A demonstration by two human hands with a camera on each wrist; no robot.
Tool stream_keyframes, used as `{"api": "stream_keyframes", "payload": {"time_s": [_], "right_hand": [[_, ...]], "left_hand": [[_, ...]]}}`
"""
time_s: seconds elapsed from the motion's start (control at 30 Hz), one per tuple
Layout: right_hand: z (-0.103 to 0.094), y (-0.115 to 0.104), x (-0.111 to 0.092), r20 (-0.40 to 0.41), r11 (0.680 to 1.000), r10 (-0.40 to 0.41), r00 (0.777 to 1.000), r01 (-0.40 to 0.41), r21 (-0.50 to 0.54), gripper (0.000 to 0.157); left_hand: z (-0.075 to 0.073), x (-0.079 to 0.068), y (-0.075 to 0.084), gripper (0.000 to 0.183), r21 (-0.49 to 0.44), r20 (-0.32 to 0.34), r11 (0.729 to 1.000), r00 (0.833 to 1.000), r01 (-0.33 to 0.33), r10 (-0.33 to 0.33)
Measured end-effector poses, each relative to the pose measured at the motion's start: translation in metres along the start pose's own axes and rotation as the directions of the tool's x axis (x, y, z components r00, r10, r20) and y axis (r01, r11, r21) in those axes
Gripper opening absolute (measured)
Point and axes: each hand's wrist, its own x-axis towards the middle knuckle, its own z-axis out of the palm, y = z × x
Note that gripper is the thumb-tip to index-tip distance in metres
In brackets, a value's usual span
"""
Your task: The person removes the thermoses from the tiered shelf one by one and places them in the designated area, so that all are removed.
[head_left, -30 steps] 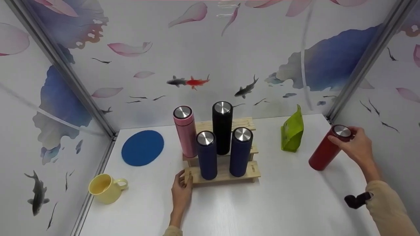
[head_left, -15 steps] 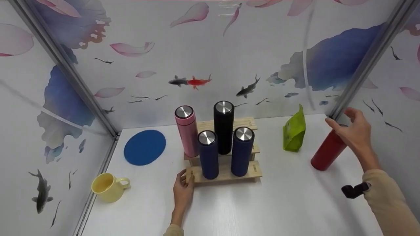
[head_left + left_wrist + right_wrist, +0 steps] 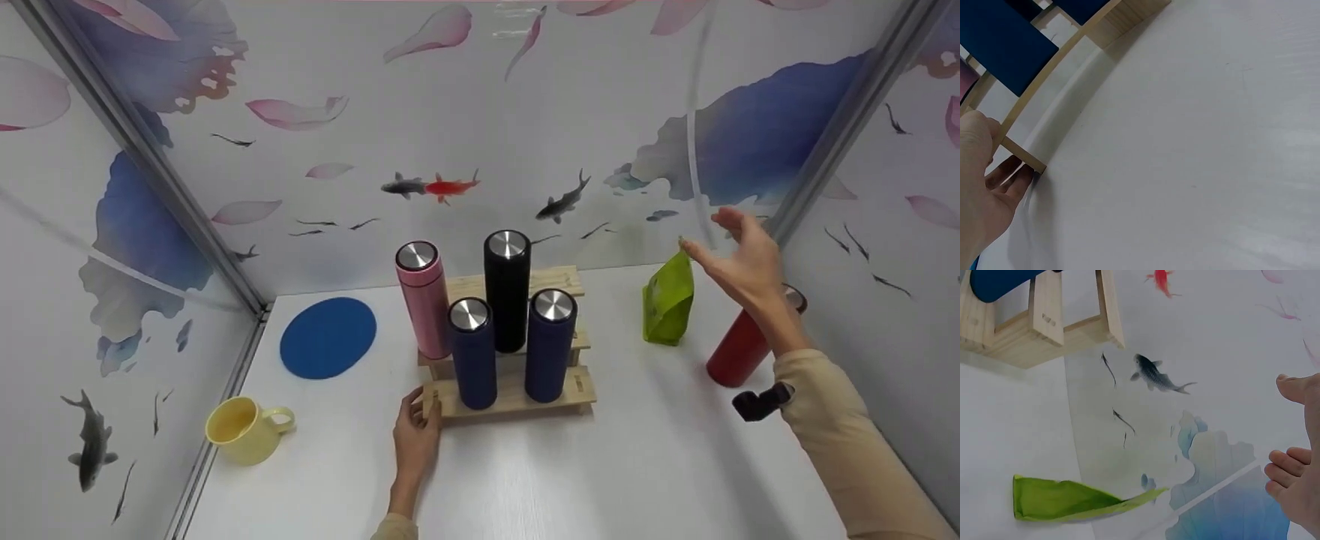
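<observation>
My left hand (image 3: pixel 417 441) grips the left front end of a stepped wooden rack (image 3: pixel 517 406), thumb on the board and fingers around the side support (image 3: pixel 1023 153). Two dark blue vacuum flasks (image 3: pixel 474 367) (image 3: pixel 552 360) stand on its front step. Behind them are a black flask (image 3: pixel 508 300) and a pink flask (image 3: pixel 424 315). My right hand (image 3: pixel 742 262) is raised, holding nothing, thumb and fingers spread apart. In the head view it lies between the green pouch (image 3: pixel 667 304) and the red flask (image 3: pixel 739 349), whose upper part my wrist partly covers.
A yellow mug (image 3: pixel 246 435) stands at the left, handle to the right. Behind it a round blue mat (image 3: pixel 328 337) lies on the white table (image 3: pixel 600 465). Printed panels with metal corner posts (image 3: pixel 142 157) enclose the table at the back and sides.
My right hand has let go of the red flask's top, risen and moved left toward the green pouch. The red flask stays standing. My left hand keeps its grip on the rack.
</observation>
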Motion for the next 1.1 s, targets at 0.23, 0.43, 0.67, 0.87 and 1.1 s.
{"api": "stream_keyframes", "payload": {"time_s": [0.23,0.43,0.67,0.87,1.1], "right_hand": [[0.024,-0.028,0.011,0.025,0.991,-0.117,0.993,0.115,0.068,0.073],[0.044,-0.050,0.015,0.028,0.983,-0.157,0.987,0.153,0.102,0.071],[0.063,-0.071,0.016,0.034,0.969,-0.195,0.980,0.188,0.160,0.070],[0.076,-0.084,0.015,0.044,0.957,-0.215,0.976,0.202,0.208,0.069],[0.092,-0.101,0.012,0.053,0.938,-0.230,0.972,0.207,0.279,0.068]], "left_hand": [[0.001,0.000,-0.003,0.044,-0.010,0.001,1.000,1.000,0.003,-0.003],[0.002,0.000,-0.004,0.044,0.002,-0.009,1.000,1.000,0.001,-0.001],[0.002,0.000,-0.004,0.044,-0.007,-0.013,1.000,1.000,0.003,-0.003],[0.002,0.000,-0.005,0.044,-0.005,-0.021,1.000,1.000,0.001,-0.001],[0.003,0.000,-0.003,0.046,0.003,-0.016,1.000,1.000,0.010,-0.010]]}}
